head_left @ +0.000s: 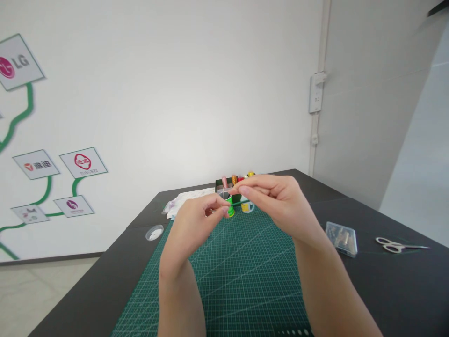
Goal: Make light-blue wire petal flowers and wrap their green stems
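Green spool [230,208] just behind; left hand [196,222] and right hand [280,203] pinched shut (contents too fine to tell). Early stage, I judge: scissors [400,245] lie untouched.

Your dark table [386,290] fills the lower half of the frame. A green cutting mat [238,271] lies on it at centre bottom. To the mat's right you have a clear plastic box [342,238], with scissors [400,245] near the right edge. A small round dish [154,232] sits left of the mat, and white cloth [185,199] lies at its far left corner.
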Action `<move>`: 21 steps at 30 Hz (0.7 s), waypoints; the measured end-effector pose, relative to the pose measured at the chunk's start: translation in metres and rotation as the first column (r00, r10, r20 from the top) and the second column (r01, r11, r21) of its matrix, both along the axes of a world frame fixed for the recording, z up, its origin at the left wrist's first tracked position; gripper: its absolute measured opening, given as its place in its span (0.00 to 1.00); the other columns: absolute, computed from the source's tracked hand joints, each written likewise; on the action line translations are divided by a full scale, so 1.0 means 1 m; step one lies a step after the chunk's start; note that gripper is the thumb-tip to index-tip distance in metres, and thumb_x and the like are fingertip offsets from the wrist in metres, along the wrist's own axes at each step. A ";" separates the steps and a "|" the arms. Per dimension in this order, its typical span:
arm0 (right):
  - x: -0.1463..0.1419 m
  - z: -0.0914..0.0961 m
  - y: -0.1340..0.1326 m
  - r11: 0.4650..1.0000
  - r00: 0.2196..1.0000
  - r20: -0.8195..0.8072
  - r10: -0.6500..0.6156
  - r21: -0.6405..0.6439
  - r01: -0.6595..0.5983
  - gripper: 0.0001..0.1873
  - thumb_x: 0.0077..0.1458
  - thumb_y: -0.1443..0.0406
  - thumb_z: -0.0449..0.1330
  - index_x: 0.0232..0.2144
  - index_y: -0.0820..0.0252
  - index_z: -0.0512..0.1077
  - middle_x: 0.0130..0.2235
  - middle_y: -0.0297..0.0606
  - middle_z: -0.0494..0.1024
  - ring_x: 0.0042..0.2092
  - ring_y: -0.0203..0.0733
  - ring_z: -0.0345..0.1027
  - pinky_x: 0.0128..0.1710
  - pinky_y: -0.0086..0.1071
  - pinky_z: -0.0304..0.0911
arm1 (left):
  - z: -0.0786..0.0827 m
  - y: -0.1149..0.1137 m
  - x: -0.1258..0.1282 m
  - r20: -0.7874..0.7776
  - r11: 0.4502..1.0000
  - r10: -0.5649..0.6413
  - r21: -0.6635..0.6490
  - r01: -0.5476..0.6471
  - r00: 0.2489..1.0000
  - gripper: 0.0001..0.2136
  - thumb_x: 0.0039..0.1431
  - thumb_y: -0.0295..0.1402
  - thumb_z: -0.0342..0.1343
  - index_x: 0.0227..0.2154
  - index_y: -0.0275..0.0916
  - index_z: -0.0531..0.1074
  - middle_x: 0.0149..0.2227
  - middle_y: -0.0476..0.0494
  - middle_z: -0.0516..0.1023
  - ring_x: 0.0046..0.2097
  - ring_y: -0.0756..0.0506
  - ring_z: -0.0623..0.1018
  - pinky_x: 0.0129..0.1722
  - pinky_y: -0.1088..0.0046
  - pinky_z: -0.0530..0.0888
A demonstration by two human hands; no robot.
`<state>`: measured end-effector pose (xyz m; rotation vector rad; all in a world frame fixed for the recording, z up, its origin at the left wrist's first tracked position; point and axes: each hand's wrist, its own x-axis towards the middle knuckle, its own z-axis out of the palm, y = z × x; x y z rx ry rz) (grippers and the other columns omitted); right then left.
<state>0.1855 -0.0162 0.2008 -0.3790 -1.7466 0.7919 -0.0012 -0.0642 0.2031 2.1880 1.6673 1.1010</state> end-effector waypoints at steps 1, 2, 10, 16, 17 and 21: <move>0.003 0.001 0.001 1.000 1.000 -0.015 0.001 -0.001 -0.001 0.12 0.59 0.60 0.61 0.31 0.57 0.83 0.23 0.35 0.74 0.26 0.35 0.64 0.23 0.29 0.56 | 0.001 -0.002 0.001 -0.023 0.999 -0.045 -0.027 0.044 0.999 0.08 0.61 0.31 0.55 0.29 0.42 0.78 0.30 0.51 0.82 0.30 0.49 0.76 0.29 0.75 0.68; 0.006 0.001 0.001 1.000 1.000 -0.023 -0.006 -0.002 0.006 0.11 0.59 0.60 0.62 0.31 0.57 0.83 0.21 0.34 0.72 0.25 0.35 0.62 0.23 0.28 0.55 | 0.001 -0.003 0.002 -0.037 0.995 -0.087 -0.056 0.085 0.995 0.08 0.60 0.30 0.55 0.29 0.42 0.78 0.30 0.52 0.82 0.30 0.50 0.76 0.30 0.75 0.68; 0.009 -0.001 0.013 0.997 0.993 -0.093 -0.074 -0.025 0.072 0.09 0.56 0.60 0.65 0.33 0.56 0.85 0.20 0.32 0.73 0.22 0.32 0.57 0.21 0.28 0.53 | 0.001 -0.019 0.009 -0.048 0.973 -0.206 -0.118 0.200 0.977 0.08 0.60 0.27 0.56 0.30 0.44 0.79 0.30 0.56 0.82 0.31 0.52 0.76 0.31 0.77 0.67; 0.003 -0.003 0.023 0.997 0.994 -0.088 -0.071 -0.042 0.068 0.09 0.56 0.60 0.65 0.33 0.54 0.85 0.29 0.38 0.82 0.30 0.38 0.69 0.26 0.30 0.62 | 0.003 -0.029 0.013 -0.042 0.976 -0.209 -0.071 0.206 0.977 0.08 0.60 0.26 0.57 0.30 0.43 0.79 0.29 0.55 0.82 0.29 0.52 0.75 0.29 0.77 0.68; 0.002 -0.003 0.025 0.997 0.994 -0.087 -0.064 -0.042 0.061 0.08 0.55 0.60 0.65 0.33 0.54 0.85 0.30 0.38 0.82 0.31 0.38 0.70 0.28 0.30 0.63 | 0.004 -0.031 0.013 -0.025 0.976 -0.215 -0.049 0.213 0.976 0.07 0.60 0.26 0.57 0.30 0.43 0.79 0.28 0.54 0.82 0.29 0.52 0.76 0.29 0.77 0.68; 0.002 -0.007 0.037 0.999 1.000 -0.011 -0.020 -0.050 0.020 0.10 0.56 0.59 0.65 0.34 0.56 0.84 0.31 0.38 0.82 0.31 0.38 0.71 0.29 0.30 0.64 | 0.004 -0.037 0.013 0.085 0.973 -0.198 0.137 0.186 0.976 0.06 0.61 0.28 0.58 0.31 0.41 0.79 0.27 0.51 0.82 0.28 0.52 0.77 0.27 0.78 0.69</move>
